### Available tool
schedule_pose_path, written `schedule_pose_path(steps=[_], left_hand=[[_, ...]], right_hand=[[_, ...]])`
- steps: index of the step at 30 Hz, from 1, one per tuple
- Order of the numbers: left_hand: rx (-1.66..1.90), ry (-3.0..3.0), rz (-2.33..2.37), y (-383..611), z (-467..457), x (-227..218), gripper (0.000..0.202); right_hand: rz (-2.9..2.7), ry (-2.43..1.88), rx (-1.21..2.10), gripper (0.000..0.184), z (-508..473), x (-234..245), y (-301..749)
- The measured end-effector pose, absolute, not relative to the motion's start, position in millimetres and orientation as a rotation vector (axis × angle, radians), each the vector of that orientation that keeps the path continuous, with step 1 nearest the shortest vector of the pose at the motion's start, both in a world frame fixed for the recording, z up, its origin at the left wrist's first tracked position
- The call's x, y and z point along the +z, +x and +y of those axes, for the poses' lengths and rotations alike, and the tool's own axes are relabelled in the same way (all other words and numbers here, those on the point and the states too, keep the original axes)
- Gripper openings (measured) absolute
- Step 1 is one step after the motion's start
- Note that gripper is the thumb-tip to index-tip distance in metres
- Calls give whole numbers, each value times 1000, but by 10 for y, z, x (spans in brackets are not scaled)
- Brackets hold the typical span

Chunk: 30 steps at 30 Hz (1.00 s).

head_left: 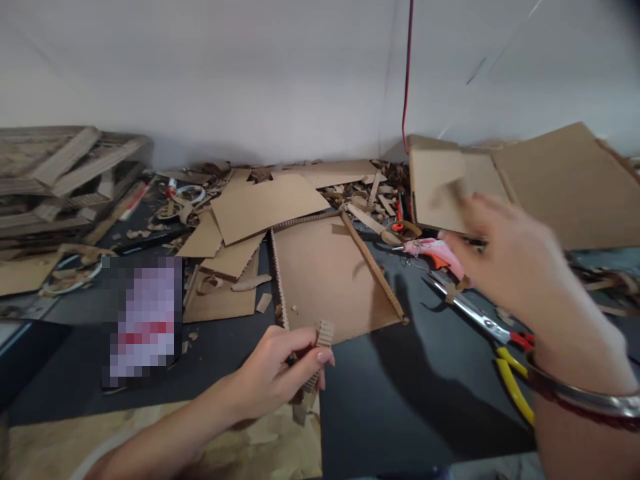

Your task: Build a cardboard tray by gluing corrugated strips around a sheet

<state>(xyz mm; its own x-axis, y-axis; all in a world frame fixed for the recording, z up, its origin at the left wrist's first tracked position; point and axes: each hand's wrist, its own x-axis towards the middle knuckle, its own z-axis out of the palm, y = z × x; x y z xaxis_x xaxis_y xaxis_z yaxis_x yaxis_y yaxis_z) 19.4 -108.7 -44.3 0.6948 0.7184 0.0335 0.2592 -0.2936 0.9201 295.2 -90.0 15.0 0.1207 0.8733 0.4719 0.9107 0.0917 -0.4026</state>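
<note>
Only the near side of the panel lacks edging; left hand pinches a strip; right hand blurs, grip unclear.

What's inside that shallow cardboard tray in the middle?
A small scrap lies in the tray, near its left wall. The left hand and its corrugated strip cover the near left corner; what's behind them is hidden.

1. A craft workshop, I'd say: the flat black worktable bears a brown cardboard panel edged with brown corrugated strips.
2. From the centre, a pink plastic glue gun at three o'clock, silver red-handled scissors at four.
3. Loose brown cardboard sheets at ten.
</note>
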Motion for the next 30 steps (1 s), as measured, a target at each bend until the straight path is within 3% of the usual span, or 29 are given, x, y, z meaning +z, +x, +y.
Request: schedule_pose_path(steps=[3,7,12,18,30], left_hand=[[546,1929,743,203,-1089,-439,30],[542,2063,659,198,-1073,-447,31],[538,2211,599,207,-1080,-450,28],[492,2297,694,183,-974,-312,18],[425,2255,1168,44,-906,-196,12]], right_hand=[[-1844,-1662,-149,28,-1003,47,2722],[-2085,-1318,503,39,-1366,-126,2246],[-1847,-1195,970,19,-1578,-239,1999],[-1570,-1448,785,4,-1567,-250,2395],[-1538,-1647,640,14,-1474,-451,2876]])
